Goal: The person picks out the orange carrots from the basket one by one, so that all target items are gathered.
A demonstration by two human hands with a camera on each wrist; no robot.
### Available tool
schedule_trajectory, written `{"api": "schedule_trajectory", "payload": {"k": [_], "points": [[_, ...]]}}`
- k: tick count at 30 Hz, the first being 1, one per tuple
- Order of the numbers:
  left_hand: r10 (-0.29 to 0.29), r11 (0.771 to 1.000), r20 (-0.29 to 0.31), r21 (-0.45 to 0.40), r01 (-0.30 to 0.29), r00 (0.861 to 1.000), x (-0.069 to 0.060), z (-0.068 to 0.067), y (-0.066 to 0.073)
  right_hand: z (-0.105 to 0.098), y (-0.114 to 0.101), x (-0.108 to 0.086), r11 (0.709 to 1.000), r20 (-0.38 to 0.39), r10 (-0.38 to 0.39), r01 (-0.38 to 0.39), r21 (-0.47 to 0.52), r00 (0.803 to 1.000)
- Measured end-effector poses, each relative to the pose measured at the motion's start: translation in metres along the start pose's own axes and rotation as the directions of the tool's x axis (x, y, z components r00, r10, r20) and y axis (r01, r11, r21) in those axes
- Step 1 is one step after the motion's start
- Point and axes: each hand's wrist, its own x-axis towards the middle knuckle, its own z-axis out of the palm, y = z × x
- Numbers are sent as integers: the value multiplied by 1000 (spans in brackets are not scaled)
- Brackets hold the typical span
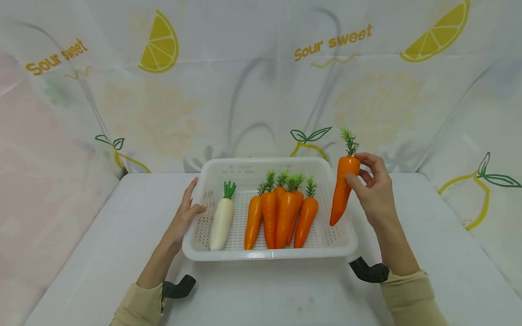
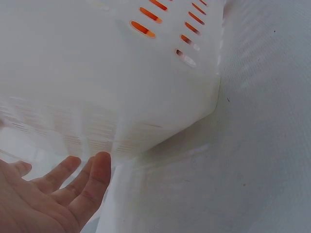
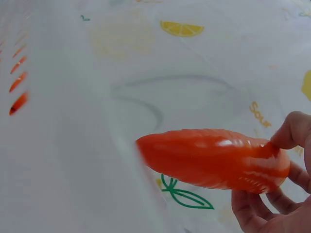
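A white perforated plastic basket [image 1: 269, 255] stands on the table with a white radish [image 1: 222, 224] at its left and several orange carrots [image 1: 287, 217] from its middle to its right. My right hand [image 1: 376, 190] pinches another carrot [image 1: 341, 188] near its green top, above the basket's right rim, its tip pointing down. In the right wrist view, thumb and fingers hold that carrot [image 3: 214, 158] by its thick end. My left hand [image 1: 183, 222] touches the basket's left side. In the left wrist view, the fingers [image 2: 90, 194] are extended against the basket wall [image 2: 97, 63].
The white-covered table [image 1: 261, 294] extends around the basket. Behind it hangs a lemon-patterned cloth [image 1: 244, 90], with further cloth at both sides. A black wrist device [image 1: 179, 287] is on the left arm and another black device [image 1: 369, 270] on the right.
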Motion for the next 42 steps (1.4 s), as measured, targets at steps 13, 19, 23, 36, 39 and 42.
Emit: {"api": "schedule_trajectory", "payload": {"k": [13, 19, 23, 36, 39, 42], "points": [[7, 1000, 19, -17, -7, 1000, 0, -1, 0, -20, 2, 4, 992, -49, 70, -74, -98, 996], [17, 1000, 19, -13, -17, 1000, 0, -1, -1, -29, 8, 6, 950, -26, 111, -114, -290, 993], [20, 1000, 13, -4, -20, 1000, 0, -1, -1, -33, 14, 8, 920, -9, 173, -165, -356, 985], [28, 1000, 10, -6, -28, 1000, 1, 0, -2, -49, 45, 15, 824, -74, 328, -324, -465, 942], [20, 1000, 13, -22, -20, 1000, 0, 0, -1, -56, 58, 15, 806, -55, 374, -353, -474, 926], [13, 999, 15, -33, -13, 1000, -1, 1, 1, -61, 71, 14, 790, -26, 419, -378, -484, 908]]}}
